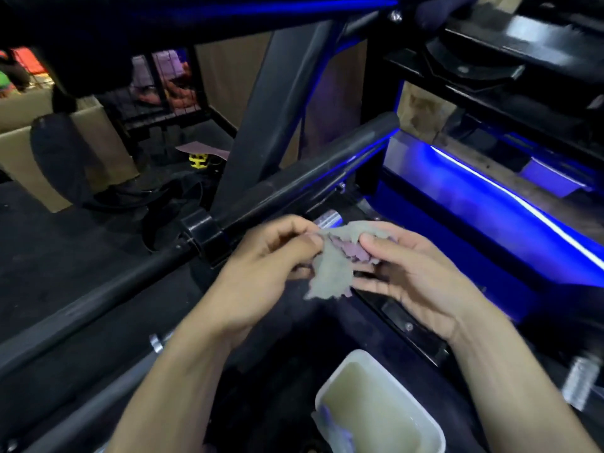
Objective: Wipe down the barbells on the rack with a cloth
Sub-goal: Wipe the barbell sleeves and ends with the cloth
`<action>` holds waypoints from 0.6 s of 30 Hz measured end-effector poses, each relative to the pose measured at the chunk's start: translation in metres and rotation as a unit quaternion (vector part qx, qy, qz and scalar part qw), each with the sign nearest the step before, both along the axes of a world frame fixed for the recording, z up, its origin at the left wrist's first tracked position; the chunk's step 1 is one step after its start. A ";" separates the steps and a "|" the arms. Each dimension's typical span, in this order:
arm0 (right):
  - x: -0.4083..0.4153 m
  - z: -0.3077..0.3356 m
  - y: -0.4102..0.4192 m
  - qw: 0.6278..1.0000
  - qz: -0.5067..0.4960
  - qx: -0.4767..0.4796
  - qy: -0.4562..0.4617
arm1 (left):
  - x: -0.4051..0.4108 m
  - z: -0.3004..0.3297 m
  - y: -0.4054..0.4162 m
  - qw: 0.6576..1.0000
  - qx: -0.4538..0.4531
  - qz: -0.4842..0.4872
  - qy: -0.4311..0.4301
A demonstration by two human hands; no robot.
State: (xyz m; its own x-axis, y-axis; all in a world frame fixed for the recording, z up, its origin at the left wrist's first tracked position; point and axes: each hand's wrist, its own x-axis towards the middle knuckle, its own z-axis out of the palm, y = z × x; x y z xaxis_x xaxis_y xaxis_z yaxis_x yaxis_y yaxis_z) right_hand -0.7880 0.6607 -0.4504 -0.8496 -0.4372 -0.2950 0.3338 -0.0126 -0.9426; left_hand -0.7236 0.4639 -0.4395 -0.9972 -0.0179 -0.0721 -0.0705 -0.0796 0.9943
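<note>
Left hand [271, 256] and right hand [415, 273]: bare, no gloves, no rings, no watch or wristband. Both forearms bare to bottom frame edge, no sleeve in view. Short fingernails.

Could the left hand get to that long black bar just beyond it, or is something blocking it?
Probably yes. The left hand is beside the long black metal bar, with nothing between them. It pinches the ragged grey cloth, shared with the right hand, so it could bring that along.

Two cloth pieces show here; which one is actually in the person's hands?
The ragged grey cloth, pinched between the left hand and right hand above the black bar. The other cloth piece hangs untouched over the white tub's edge.
</note>
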 end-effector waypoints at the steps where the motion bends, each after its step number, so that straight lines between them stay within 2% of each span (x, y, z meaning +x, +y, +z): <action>1: 0.001 -0.002 0.008 0.999 0.003 0.031 0.022 | -0.002 -0.005 0.002 0.999 0.033 0.007 -0.019; 3: 0.010 -0.002 0.020 0.996 0.002 0.063 0.058 | -0.003 -0.011 0.007 0.995 0.077 0.025 -0.056; 5: 0.022 -0.002 0.031 0.997 -0.013 0.045 0.057 | -0.002 -0.013 0.014 0.992 0.079 0.038 -0.087; 9: 0.043 -0.013 0.050 0.999 -0.034 0.036 0.007 | 0.006 -0.023 0.033 0.983 0.108 0.038 -0.145; 12: 0.060 -0.030 0.062 0.999 -0.013 0.027 -0.041 | 0.012 -0.038 0.044 0.979 0.113 0.022 -0.169; 14: 0.070 -0.044 0.068 0.997 -0.043 0.031 -0.053 | 0.019 -0.052 0.047 0.981 0.097 -0.022 -0.166; 16: 0.076 -0.061 0.074 0.994 -0.082 0.043 -0.052 | 0.027 -0.067 0.049 0.986 0.038 -0.070 -0.145; 18: 0.083 -0.072 0.077 0.992 -0.105 0.035 -0.059 | 0.034 -0.080 0.052 0.988 -0.019 -0.066 -0.140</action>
